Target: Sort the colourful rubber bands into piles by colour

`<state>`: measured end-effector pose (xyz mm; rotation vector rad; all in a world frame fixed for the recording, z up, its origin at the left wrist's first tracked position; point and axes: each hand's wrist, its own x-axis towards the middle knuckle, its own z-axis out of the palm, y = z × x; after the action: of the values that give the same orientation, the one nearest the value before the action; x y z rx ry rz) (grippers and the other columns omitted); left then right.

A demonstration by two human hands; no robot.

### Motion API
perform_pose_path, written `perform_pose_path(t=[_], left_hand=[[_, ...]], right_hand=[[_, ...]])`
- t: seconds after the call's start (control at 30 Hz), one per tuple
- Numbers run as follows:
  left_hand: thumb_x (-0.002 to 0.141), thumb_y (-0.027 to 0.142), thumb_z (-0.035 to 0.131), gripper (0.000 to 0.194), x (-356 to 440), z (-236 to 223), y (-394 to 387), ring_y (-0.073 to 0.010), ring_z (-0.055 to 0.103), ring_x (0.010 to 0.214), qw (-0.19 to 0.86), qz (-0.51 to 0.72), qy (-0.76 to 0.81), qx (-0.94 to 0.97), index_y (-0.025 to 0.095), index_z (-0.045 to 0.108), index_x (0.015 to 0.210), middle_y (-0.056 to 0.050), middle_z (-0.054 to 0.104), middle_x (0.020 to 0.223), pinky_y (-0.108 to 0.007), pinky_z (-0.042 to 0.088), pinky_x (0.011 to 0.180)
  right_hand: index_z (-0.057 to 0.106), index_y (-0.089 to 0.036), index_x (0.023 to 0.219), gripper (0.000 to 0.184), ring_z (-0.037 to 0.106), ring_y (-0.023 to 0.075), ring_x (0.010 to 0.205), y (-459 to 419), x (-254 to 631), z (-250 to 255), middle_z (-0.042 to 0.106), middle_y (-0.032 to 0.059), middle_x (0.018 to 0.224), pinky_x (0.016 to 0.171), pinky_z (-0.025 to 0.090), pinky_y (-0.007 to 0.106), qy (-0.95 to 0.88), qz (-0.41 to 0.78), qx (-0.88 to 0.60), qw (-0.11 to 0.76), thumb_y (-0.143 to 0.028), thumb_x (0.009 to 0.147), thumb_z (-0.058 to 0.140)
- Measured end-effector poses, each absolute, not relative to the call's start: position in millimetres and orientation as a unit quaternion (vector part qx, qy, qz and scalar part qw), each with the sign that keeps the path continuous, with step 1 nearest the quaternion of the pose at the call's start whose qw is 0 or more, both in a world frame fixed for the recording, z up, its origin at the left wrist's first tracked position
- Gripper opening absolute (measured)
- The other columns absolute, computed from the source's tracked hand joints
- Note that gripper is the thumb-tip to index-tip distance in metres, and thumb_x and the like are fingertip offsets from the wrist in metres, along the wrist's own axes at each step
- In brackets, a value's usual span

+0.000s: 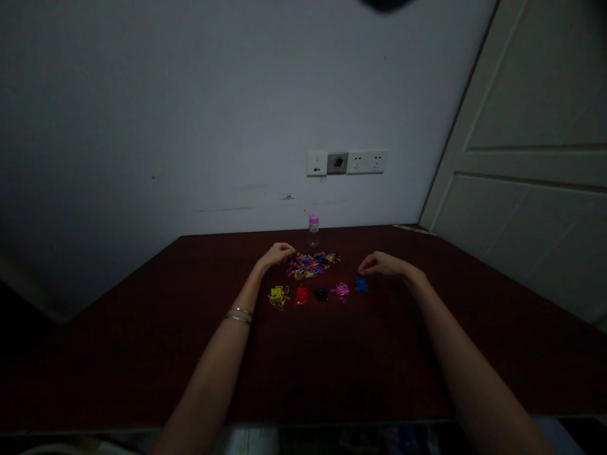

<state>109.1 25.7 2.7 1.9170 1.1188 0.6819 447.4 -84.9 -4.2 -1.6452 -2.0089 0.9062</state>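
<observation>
A mixed heap of small coloured loops [310, 265], which look like rubber bands, lies in the middle of the table. My left hand [279, 253] is at the heap's left edge with its fingertips pinched together; anything between them is too small to make out. At the right, my right hand [380, 264] has its fingers closed just over the top of a blue pile [362, 284]; what they grip, if anything, cannot be seen. In a row nearer to me lie a yellow pile [279, 296], a red pile [301, 295], a black pile [321, 294] and a pink pile [341, 289].
A clear bottle with a pink cap [313, 232] stands upright behind the heap. The dark red table [294, 373] reaches back to a pale wall [227, 126] with sockets [366, 162]. A panelled door [531, 164] rises at the right.
</observation>
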Motion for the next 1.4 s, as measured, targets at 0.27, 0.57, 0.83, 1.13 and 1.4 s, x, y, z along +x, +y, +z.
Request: perform_pose_path(t=[0.27, 0.57, 0.83, 1.13, 1.4], left_hand=[[0.071, 0.03, 0.054, 0.022, 78, -25, 43, -0.0039, 0.04, 0.043, 0.444, 0.336, 0.515, 0.652, 0.013, 0.061, 0.083, -0.001, 0.056, 0.066, -0.015, 0.025, 0.037], [0.073, 0.023, 0.049, 0.014, 81, -32, 42, -0.003, 0.034, 0.037, 0.417, 0.371, 0.513, 0.652, 0.012, 0.059, 0.077, 0.003, 0.048, 0.056, -0.016, 0.022, 0.033], [0.073, 0.016, 0.047, 0.013, 83, -35, 38, -0.0037, 0.033, 0.034, 0.401, 0.391, 0.531, 0.636, 0.011, 0.059, 0.073, 0.004, 0.047, 0.051, -0.017, 0.022, 0.032], [0.072, 0.016, 0.047, 0.013, 82, -38, 39, -0.0035, 0.033, 0.034, 0.401, 0.395, 0.53, 0.634, 0.011, 0.059, 0.073, 0.004, 0.046, 0.051, -0.017, 0.023, 0.032], [0.071, 0.016, 0.047, 0.014, 83, -41, 43, -0.0039, 0.032, 0.032, 0.385, 0.393, 0.541, 0.637, 0.011, 0.06, 0.073, 0.005, 0.046, 0.049, -0.018, 0.023, 0.032]], right_hand=[[0.069, -0.022, 0.087, 0.033, 0.059, 0.0164, 0.07, -89, 449, -2, 0.068, 0.0047, 0.083, 0.049, 0.045, 0.021, -0.649, 0.373, -0.623, 0.227, -0.032, 0.056, 0.072], [0.066, -0.012, 0.088, 0.028, 0.054, 0.011, 0.059, -58, 428, -14, 0.065, 0.005, 0.074, 0.047, 0.04, 0.018, -0.662, 0.305, -0.618, 0.293, -0.025, 0.064, 0.063], [0.068, -0.012, 0.083, 0.024, 0.054, 0.0123, 0.061, -39, 397, -15, 0.064, 0.0042, 0.07, 0.049, 0.039, 0.019, -0.719, 0.266, -0.586, 0.262, -0.024, 0.064, 0.06], [0.069, -0.014, 0.075, 0.024, 0.056, 0.0128, 0.065, -47, 362, -19, 0.066, 0.0023, 0.07, 0.058, 0.041, 0.021, -0.779, 0.249, -0.524, 0.237, -0.034, 0.063, 0.064], [0.069, -0.022, 0.077, 0.018, 0.058, 0.0132, 0.068, -50, 355, -23, 0.066, 0.0003, 0.076, 0.058, 0.039, 0.021, -0.785, 0.14, -0.57, 0.198, -0.035, 0.066, 0.062]])
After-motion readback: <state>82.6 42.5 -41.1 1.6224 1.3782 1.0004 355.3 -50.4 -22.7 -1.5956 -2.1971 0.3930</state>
